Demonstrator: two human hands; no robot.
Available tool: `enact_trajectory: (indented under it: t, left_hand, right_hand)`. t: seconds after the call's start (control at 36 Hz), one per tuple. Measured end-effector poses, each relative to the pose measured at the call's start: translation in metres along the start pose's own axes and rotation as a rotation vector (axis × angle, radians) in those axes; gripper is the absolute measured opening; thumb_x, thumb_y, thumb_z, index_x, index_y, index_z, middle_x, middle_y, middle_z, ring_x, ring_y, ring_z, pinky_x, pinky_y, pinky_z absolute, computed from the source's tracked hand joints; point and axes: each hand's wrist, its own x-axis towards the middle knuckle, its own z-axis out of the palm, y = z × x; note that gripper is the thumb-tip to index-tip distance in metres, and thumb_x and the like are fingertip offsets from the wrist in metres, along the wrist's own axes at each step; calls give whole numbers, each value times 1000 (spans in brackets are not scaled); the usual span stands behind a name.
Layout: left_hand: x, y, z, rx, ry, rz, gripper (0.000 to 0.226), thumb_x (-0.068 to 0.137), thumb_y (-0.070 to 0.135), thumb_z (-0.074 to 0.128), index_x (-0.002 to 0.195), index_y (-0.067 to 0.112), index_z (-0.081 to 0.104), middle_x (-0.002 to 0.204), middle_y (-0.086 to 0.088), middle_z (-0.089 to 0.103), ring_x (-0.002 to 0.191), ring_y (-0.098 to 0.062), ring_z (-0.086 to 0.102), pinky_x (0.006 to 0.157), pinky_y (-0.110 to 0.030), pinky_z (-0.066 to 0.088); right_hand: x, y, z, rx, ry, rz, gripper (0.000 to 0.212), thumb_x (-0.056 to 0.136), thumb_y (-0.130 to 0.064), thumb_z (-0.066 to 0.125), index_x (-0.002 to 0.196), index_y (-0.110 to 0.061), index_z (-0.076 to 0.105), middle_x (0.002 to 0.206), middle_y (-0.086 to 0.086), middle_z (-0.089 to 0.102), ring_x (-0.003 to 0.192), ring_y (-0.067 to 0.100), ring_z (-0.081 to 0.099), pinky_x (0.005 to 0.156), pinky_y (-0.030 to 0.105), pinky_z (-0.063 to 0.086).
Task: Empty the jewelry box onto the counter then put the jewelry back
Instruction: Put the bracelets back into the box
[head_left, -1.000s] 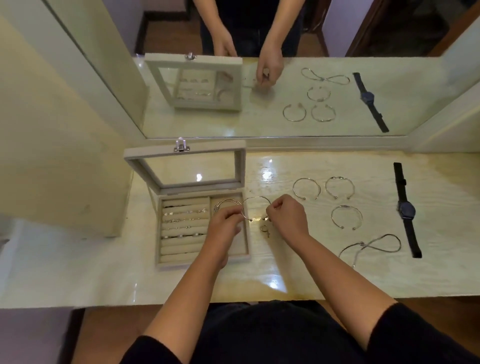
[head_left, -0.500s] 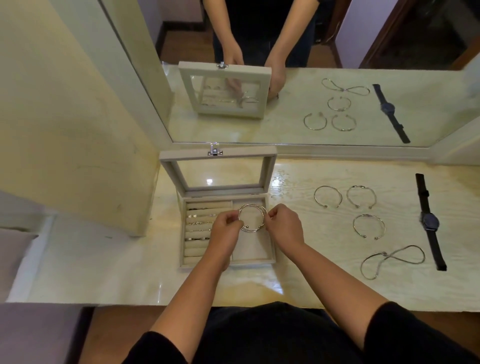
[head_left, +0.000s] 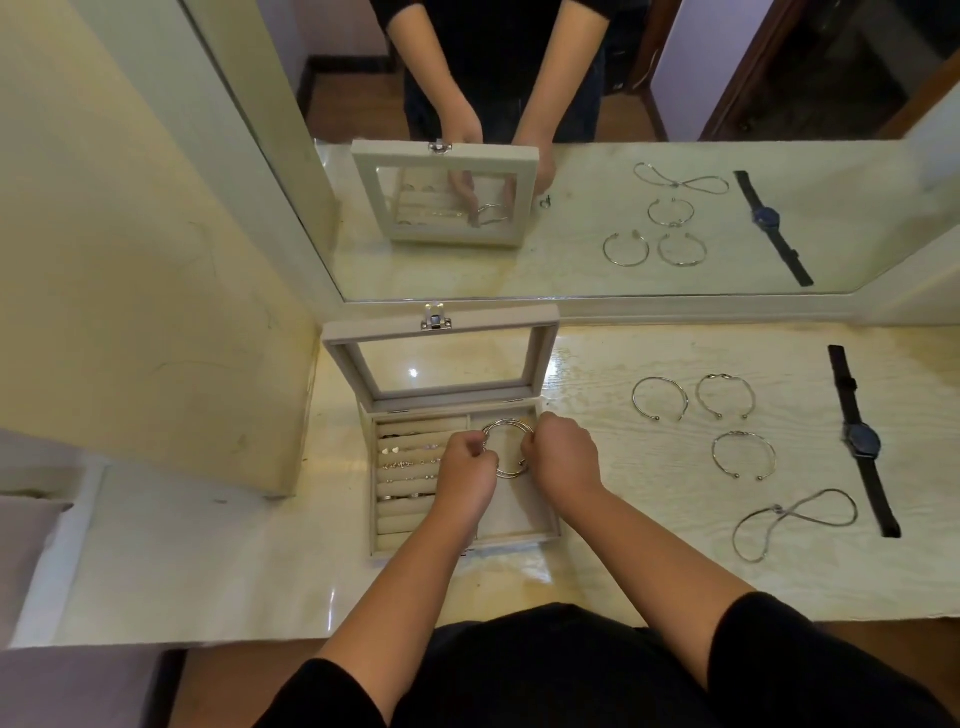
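The pale, glossy wood-grain table (head_left: 623, 577) runs below a wide wall mirror (head_left: 519, 280), and at its left part stands the beige velvet jewelry box (head_left: 514, 539), its glass-windowed lid (head_left: 343, 364) propped upright with the metal clasp at the top. Both hands are over the box's plain right compartment: the left hand (head_left: 465, 470) and the right hand (head_left: 563, 454) have their fingers curled, each pinching one side of a small stack of thin silver bangles (head_left: 509, 423), which sits low in or just above that compartment; whether it touches the lining I cannot tell. To the right, well apart from the box, the rest of the jewelry lies spread on the table: a black strap wristwatch (head_left: 862, 441) stretched out flat at the far right, a silver snake-chain necklace (head_left: 777, 510) looped in a loose figure of eight nearer the front edge, and three thin open silver cuff bracelets (head_left: 740, 434) between the box and the watch. In the box's left compartment the padded rolls hold small rings and studs (head_left: 410, 462). As a judgement, the task is somewhere in its middle: five pieces are out on the table, so the emptying is largely or wholly done as far as the larger pieces go, while the small rings stay seated. The bangles look like the first pieces going back, though one moment cannot settle the direction; if so, the cuffs, necklace and watch are left to return.
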Motion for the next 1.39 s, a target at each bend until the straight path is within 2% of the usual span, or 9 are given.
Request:
enact_trajectory:
  t: [0.31,0.36,0.44,0.58,0.72,0.92,1.11,1.22,1.39]
  left_hand:
    - [4,-2,-1,-6,-3,-26,35,85,0,48,118,7,54,121,-9,59,111,-22,54,85,-24,39]
    - [4,-1,-2,1,-8,-29,34,85,1,48,118,6,54,121,-10,59,111,-22,55,85,-25,40]
    - [3,-1,-2,9,-9,-26,35,85,1,47,119,7,55,121,-9,59,112,-22,54,85,-25,39]
    - [-1,1,-2,6,7,-7,34,86,0,46,118,7,55,121,-8,59,106,-19,54,82,-23,37]
    - [-7,2,-1,18,28,13,31,87,1,45,115,10,56,120,-6,58,103,-16,53,81,-23,36]
    - [-19,12,18,78,27,109,24,87,2,43,94,21,55,102,5,56,93,-12,52,78,-24,38]
    - [-37,28,61,3,-176,188,24,86,-7,42,92,11,56,80,5,59,76,-6,57,63,-6,43]
    - [-44,27,89,45,-306,148,24,86,-5,40,95,11,57,88,1,62,85,-13,60,64,-14,41]
    - [-47,21,127,149,-408,98,20,88,2,46,91,19,56,99,1,61,97,-13,57,72,-20,40]
  right_hand:
    - [4,-4,1,-171,-93,-72,20,80,8,45,95,2,56,98,21,64,90,36,63,60,31,34]
    - [4,-4,0,-202,-105,-100,15,79,10,44,83,-2,52,98,20,64,91,35,63,60,31,34]
    - [5,-3,2,-232,-88,-146,34,79,11,43,61,-11,25,97,19,64,89,35,63,60,31,35]
    - [2,-1,1,-231,-71,-201,21,81,11,41,88,-9,44,98,21,64,90,37,63,61,34,37]
    - [1,7,-1,-13,-61,-151,15,89,-4,42,100,1,52,95,23,62,86,38,60,62,32,36]
    - [-14,32,-16,322,20,-63,18,92,-18,49,92,-2,58,70,10,58,67,24,52,60,28,37]
    - [-21,76,-30,418,118,65,15,91,-16,50,91,-4,59,67,3,55,66,20,52,62,34,42]
    - [-24,105,-34,452,169,164,12,90,-13,50,90,-5,58,65,0,52,65,20,50,59,28,36]
    - [-25,142,-38,430,174,260,13,89,-11,49,93,-4,59,85,12,65,77,27,57,65,32,40]
